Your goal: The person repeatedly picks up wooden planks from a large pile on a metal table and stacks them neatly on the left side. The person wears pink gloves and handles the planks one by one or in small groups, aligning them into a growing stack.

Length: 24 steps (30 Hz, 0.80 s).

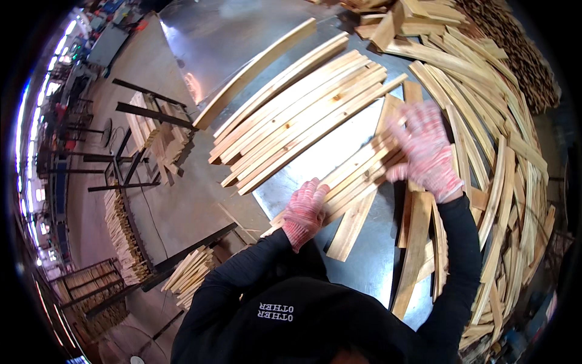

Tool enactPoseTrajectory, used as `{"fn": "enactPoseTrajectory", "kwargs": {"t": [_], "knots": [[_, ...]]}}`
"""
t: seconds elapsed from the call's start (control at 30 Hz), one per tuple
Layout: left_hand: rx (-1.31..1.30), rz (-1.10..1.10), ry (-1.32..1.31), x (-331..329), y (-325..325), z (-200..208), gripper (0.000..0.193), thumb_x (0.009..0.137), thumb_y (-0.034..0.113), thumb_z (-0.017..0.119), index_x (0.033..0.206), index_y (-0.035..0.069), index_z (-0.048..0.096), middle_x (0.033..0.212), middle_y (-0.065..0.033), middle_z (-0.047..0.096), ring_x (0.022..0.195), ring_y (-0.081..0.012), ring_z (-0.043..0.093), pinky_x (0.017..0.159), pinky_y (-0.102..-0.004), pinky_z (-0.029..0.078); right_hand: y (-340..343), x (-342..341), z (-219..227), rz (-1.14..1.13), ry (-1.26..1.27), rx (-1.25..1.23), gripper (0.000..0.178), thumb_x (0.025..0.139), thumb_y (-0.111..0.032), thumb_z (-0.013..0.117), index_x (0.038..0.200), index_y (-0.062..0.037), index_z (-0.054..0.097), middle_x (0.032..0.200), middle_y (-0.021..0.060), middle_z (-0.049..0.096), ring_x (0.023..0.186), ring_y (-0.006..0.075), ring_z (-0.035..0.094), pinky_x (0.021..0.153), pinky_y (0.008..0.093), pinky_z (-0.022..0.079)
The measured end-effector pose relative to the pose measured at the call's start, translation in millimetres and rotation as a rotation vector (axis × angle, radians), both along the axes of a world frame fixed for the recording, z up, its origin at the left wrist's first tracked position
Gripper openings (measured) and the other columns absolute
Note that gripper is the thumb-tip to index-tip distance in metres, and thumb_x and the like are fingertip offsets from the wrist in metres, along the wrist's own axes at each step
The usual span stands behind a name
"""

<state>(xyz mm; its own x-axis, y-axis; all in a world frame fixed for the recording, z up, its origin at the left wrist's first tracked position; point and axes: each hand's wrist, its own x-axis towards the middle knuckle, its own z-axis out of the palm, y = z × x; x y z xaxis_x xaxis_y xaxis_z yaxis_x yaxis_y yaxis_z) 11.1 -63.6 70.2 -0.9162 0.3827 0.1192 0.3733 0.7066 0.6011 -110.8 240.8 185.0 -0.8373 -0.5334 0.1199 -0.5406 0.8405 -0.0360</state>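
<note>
A small bundle of pale wooden slats [357,177] lies side by side in front of me, slanting up to the right over the metal tabletop [379,242]. At its lower left end my left hand [305,211], in a pink-and-white knit glove, is closed round the slats with its fingers together. My right hand [427,148], gloved the same way, spans the upper right end, thumb on one side and fingers on the other; those fingers are slightly blurred. Beneath the bundle, a single slat [351,227] crosses at a steeper angle.
Beyond the bundle, a row of several slats [303,118] lies side by side, with a separate slat [257,73] farther out. A large loose heap of slats [485,109] fills the right side. Left of the table stand a metal frame [151,112] holding wood and stacked slats [193,273].
</note>
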Motion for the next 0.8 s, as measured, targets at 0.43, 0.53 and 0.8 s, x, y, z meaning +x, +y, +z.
{"fn": "enactPoseTrajectory", "kwargs": {"t": [0.43,0.53,0.8], "knots": [[0.251,0.243,-0.298,-138,-146,68,0.059,0.094,0.019,0.073,0.146,0.002,0.051,0.141,-0.0149,0.059,0.128,-0.0231,0.058,0.107,-0.0334,0.048,190,11,107,-0.240,-0.016,-0.618,0.034,0.098,-0.018,0.058,0.129,-0.0048,0.062,0.142,0.0132,0.052,0.129,0.0266,0.055,0.111,0.0388,0.044],[-0.436,0.374,0.224,-262,-217,67,0.086,0.075,0.043,0.083,0.142,0.002,0.046,0.132,-0.0220,0.057,0.126,-0.0426,0.053,0.102,-0.0509,0.046,182,35,108,-0.564,0.167,-0.679,0.034,0.097,-0.019,0.059,0.129,-0.0068,0.061,0.143,0.0130,0.049,0.125,0.0271,0.055,0.103,0.0376,0.045],[-0.626,0.141,-0.388,-367,-258,-2,0.049,0.088,0.047,0.062,0.120,0.011,0.065,0.114,-0.0214,0.068,0.111,-0.0367,0.064,0.094,-0.0456,0.050,-244,-71,-65,-0.421,0.475,-0.173,0.033,0.077,-0.015,0.076,0.107,-0.0190,0.063,0.116,0.0091,0.056,0.092,0.0325,0.061,0.066,0.0386,0.052]]}}
